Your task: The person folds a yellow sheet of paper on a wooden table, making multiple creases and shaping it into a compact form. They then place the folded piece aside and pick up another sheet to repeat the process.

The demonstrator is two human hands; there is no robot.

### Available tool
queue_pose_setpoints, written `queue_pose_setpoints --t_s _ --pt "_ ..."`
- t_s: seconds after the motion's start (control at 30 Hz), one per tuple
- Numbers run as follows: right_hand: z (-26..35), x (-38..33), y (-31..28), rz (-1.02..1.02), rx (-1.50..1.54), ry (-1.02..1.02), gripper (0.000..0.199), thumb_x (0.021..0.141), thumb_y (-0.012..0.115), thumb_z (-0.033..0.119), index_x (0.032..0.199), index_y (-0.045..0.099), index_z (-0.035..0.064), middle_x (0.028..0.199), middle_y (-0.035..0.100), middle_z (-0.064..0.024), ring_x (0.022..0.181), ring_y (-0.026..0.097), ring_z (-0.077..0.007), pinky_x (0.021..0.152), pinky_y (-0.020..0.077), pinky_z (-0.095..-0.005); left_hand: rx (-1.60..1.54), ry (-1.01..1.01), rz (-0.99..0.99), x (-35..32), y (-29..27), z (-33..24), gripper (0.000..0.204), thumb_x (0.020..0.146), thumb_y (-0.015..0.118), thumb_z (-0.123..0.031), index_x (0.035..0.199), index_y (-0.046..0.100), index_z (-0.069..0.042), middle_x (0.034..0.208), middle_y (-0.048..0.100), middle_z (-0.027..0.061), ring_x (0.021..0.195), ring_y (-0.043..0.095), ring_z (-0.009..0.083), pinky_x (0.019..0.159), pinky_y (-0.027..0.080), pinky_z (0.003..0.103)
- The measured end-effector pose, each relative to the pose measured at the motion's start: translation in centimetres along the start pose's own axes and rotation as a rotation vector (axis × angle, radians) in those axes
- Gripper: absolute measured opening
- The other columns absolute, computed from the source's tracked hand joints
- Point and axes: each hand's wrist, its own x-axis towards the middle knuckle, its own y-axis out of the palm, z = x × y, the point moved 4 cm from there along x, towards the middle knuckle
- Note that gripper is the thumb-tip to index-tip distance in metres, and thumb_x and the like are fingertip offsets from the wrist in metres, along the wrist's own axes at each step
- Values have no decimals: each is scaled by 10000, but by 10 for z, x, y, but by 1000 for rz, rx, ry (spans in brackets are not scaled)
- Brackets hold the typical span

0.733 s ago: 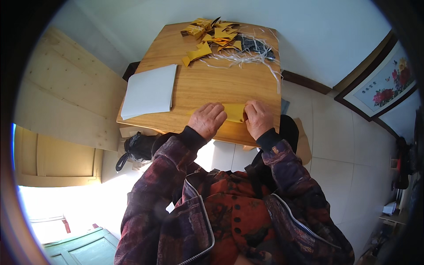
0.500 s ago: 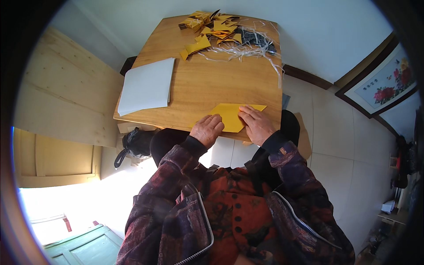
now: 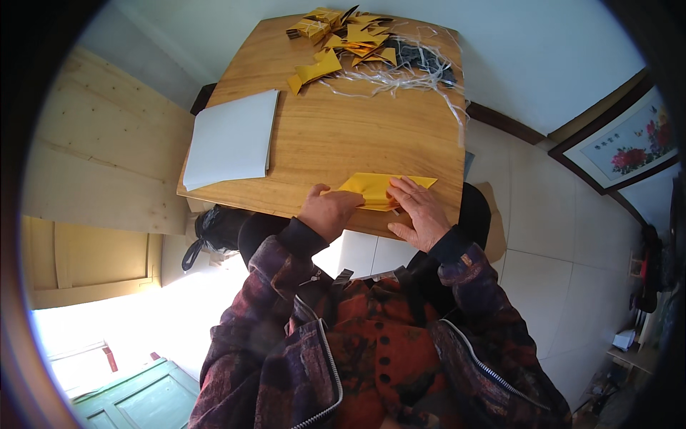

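A folded yellow paper sheet (image 3: 371, 188) lies at the near edge of the wooden table (image 3: 343, 129). My left hand (image 3: 330, 212) rests on its left end with fingers curled over the paper. My right hand (image 3: 419, 210) presses flat on the right part of the sheet, fingers spread. Both forearms in dark patterned sleeves come in from below.
A stack of white paper (image 3: 232, 139) lies on the table's left side. At the far edge sits a pile of folded yellow pieces (image 3: 343, 39), pale plastic strings (image 3: 400, 75) and a dark bundle (image 3: 421, 53). A framed flower picture (image 3: 629, 143) leans at the right.
The yellow paper has been opened out wider along the table edge. My hands have spread apart, the left sliding left and the right staying on the sheet.
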Motion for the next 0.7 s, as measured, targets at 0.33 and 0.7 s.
queue_pose_setpoints --t_s 0.33,0.7 --pt "8 1 -7 -76 -5 -22 676 762 719 156 1367 431 66 1392 450 -149 1306 397 -366 1083 327 -461 -177 -109 4 49 -2 30 228 810 649 -159 1027 670 -92 891 675 89 814 658 244 699 485 378" --pt "6 2 -2 -68 -49 59 700 746 740 203 1362 453 36 1427 426 -144 1339 376 -323 1096 319 -438 -238 -100 -93 55 0 32 199 761 656 -102 958 653 -81 837 598 96 787 614 297 706 484 395"
